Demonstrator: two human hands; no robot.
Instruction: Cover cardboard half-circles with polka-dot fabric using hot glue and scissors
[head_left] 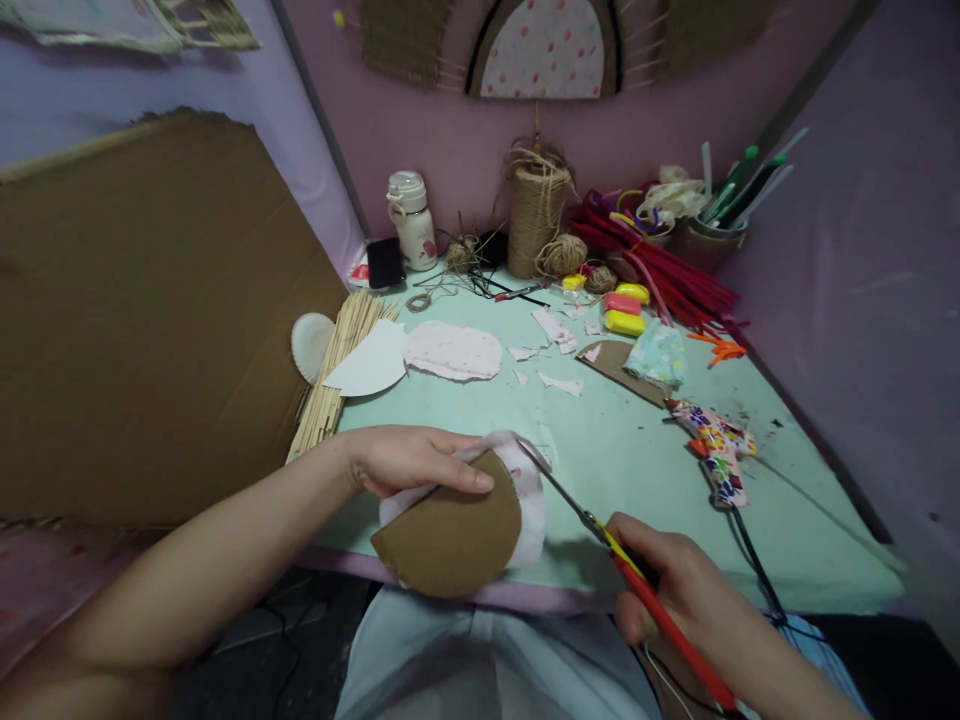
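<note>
At the near edge of the pale green tabletop (615, 430), partly above the lap clothed in light grey (480, 660): a flat brown cardboard half-disc (457, 530), laid over a soft white pink-spotted sheet (531, 520) projecting beyond the curve on the right. Clamped on both layers from the left: bare left hand (427, 465), thumb on top, other fingers mostly hidden. To the right, closed around long metal scissors with red-and-yellow handles (634, 580): bare right hand (667, 580). Blades directed far and left, at the sheet's far right edge; impossible to tell how widely parted. Farther off, left of centre: a white pink-spotted oval piece (454, 350), beside a smooth white curved cutout (375, 365) lying partly over a bundle of thin straw-coloured sticks (322, 415). At right, a flower-patterned glue gun (716, 450). At the far side, a tall spool of brown twine (534, 220), right of a white lidded bottle (415, 230).
</note>
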